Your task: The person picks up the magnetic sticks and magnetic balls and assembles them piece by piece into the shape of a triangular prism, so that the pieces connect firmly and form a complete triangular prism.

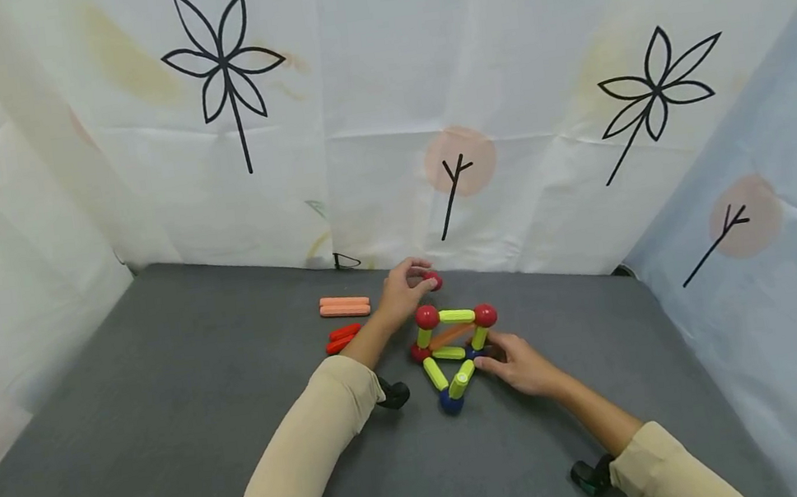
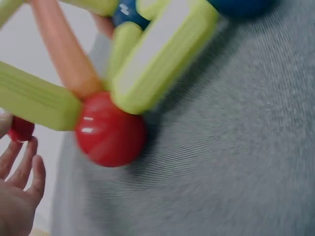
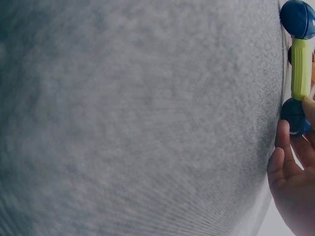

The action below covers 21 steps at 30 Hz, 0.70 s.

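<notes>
A frame of yellow-green rods joined by red and blue balls stands on the dark table. An orange rod slants between its balls. Behind the frame, my left hand pinches a loose red ball, held apart from the frame; the left wrist view shows the same ball at the fingertips. My right hand grips a blue ball at the frame's right corner, thumb on one side and fingers on the other. At the front corner sits another blue ball, with a rod rising near it.
Left of the frame lie two orange rods side by side and two red rods, partly beside my left forearm. A patterned white cloth hangs along the table's back edge and sides.
</notes>
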### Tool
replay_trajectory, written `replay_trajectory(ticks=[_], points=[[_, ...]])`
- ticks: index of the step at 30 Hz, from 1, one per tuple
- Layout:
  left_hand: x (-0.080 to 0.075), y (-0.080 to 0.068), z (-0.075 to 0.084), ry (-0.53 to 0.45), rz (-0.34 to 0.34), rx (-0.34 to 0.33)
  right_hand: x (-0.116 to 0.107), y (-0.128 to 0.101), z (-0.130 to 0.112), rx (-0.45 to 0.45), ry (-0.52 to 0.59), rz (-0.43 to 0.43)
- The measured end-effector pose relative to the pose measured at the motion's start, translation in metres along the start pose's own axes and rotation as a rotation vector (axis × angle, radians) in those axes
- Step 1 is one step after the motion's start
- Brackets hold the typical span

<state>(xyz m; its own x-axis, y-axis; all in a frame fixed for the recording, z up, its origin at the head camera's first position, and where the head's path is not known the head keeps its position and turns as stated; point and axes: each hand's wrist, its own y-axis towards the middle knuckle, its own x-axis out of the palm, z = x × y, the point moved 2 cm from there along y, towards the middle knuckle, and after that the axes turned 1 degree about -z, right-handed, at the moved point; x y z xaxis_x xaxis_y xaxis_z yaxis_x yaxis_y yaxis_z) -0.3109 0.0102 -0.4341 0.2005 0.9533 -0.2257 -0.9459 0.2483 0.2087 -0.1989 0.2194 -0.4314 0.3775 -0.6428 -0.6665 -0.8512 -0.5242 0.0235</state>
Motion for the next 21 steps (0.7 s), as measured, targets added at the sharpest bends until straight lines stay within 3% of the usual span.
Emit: replay_trajectory(ticks=[3, 5, 9, 14, 17, 21], points=[[-0.01, -0.005, 0.013, -0.069, 0.041, 0.057, -0.003, -0.002, -0.02, 0.002, -0.002, -0.005], [-0.017, -0.01, 0.025, -0.087, 0.028, 0.104, -0.004, -0.003, -0.029, 0.009, 0.003, -0.009], [-0.026, -0.022, 0.049, -0.061, -0.056, 0.23, -0.001, 0.0, -0.008, 0.012, 0.0, -0.003], [-0.026, -0.048, 0.074, -0.026, -0.236, 0.35, 0.001, 0.001, 0.009, -0.004, -0.001, 0.003], [-0.023, -0.066, 0.086, -0.045, -0.377, 0.35, 0.001, 0.001, 0.011, -0.036, 0.016, 0.002], [-0.016, -0.087, 0.092, -0.058, -0.544, 0.3, 0.001, 0.0, 0.009, -0.069, 0.018, 0.006]])
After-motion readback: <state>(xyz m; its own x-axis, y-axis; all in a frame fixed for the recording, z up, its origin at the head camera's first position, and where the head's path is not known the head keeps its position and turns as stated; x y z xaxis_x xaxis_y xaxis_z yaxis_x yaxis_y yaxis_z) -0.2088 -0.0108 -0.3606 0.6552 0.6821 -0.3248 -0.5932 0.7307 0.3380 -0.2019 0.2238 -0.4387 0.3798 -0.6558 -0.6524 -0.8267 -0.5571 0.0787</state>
